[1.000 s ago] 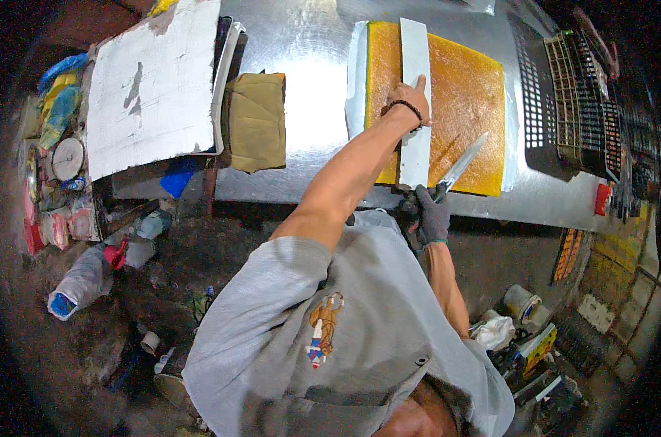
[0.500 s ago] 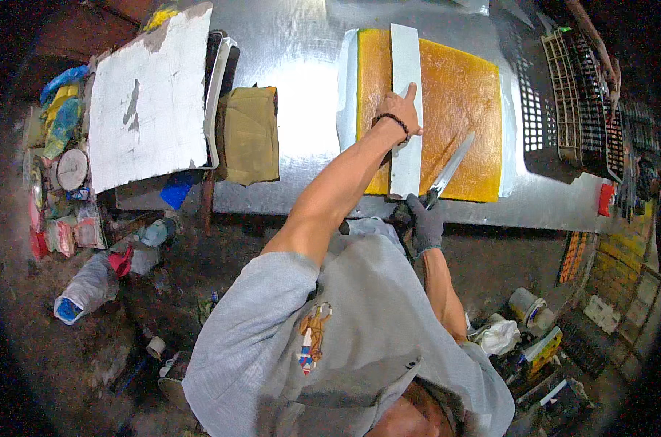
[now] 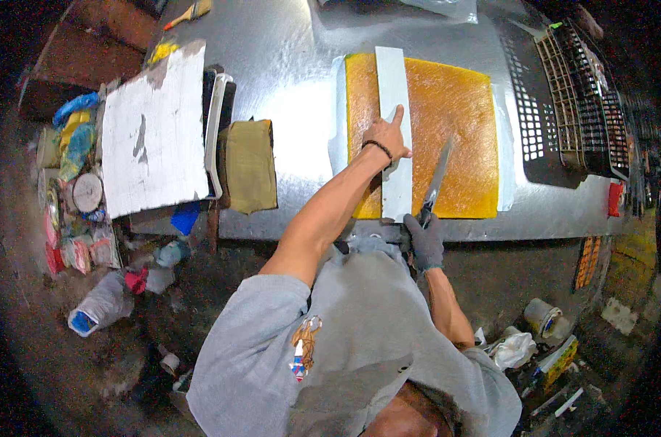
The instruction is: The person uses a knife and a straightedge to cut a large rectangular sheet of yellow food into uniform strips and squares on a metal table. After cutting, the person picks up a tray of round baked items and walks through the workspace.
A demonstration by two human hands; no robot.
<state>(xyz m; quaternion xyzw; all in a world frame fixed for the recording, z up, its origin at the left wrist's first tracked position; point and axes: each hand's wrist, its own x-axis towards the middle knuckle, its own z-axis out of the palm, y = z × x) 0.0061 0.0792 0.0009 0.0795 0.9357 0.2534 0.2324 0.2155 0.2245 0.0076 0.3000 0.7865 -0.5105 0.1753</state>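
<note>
An amber-orange rectangular slab (image 3: 461, 109) lies on a pale sheet (image 3: 504, 146) on the metal table. Across its left part runs a long, flat, light-grey strip (image 3: 394, 76), like a straightedge, from the far edge to the near one. My bare left hand (image 3: 389, 138), with a dark bead bracelet at the wrist, presses on the strip, index finger and thumb spread. At the slab's near edge my right hand (image 3: 425, 240), in a grey glove, grips a long knife (image 3: 439, 172). Its blade points away from me over the slab, right of the strip.
Black plastic crates (image 3: 574, 102) stand on the right of the metal table (image 3: 301, 95). To the left are a worn white board (image 3: 156, 131) and a folded brown-olive piece (image 3: 250, 166). A brush (image 3: 192, 13) lies far left; bags and containers clutter the floor.
The whole view has shifted, so the table and slab sit lower. The knife blade has turned more in line with the strip. My left hand stays on the strip.
</note>
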